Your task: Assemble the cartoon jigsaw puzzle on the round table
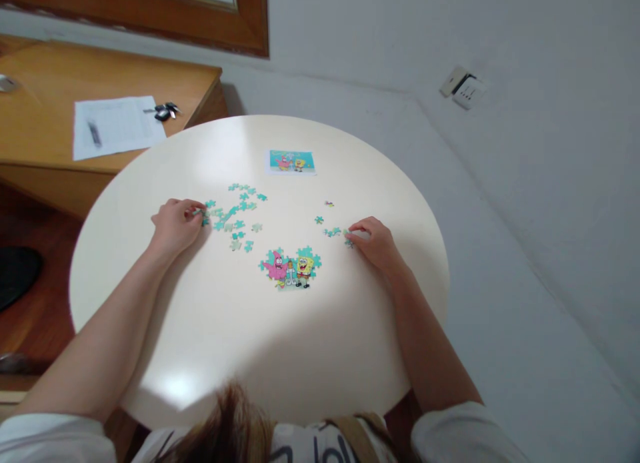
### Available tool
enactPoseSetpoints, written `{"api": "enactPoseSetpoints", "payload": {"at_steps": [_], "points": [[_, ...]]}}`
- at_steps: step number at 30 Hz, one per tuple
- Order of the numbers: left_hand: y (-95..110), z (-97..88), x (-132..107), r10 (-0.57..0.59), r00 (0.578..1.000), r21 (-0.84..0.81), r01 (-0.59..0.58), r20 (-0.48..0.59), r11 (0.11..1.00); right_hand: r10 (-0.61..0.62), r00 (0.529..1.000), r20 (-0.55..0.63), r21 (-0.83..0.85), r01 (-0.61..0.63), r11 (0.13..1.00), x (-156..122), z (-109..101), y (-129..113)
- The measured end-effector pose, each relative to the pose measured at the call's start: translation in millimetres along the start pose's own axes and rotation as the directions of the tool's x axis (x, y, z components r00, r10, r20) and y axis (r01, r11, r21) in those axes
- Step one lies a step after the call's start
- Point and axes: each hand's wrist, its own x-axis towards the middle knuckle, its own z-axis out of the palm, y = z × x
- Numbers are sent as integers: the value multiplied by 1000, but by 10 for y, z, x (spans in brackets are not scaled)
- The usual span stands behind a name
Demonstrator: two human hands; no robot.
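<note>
I have the joined puzzle (291, 268) nearest, mid-tabletop (225, 329); the right hand (373, 239) sits at its two o'clock, fingers by loose pieces (332, 233); the left hand (177, 224) is at ten, beside the green pile (239, 224); I can't tell whether either grips; a dragging wrist could scatter pieces or split the puzzle; the picture card (291, 162) lies at twelve.

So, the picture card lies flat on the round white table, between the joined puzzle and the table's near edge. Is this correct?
Not quite: the head view shows the picture card between the joined puzzle and the table's far edge. It does lie flat on the round white table.
</note>
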Motion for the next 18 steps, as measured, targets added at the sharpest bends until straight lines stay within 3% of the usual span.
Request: {"api": "enactPoseSetpoints", "payload": {"at_steps": [18], "points": [[13,-7,-19,0,1000,-7,0,19,1000,87,996,15,77,-88,993,-19,-1,-68]]}}
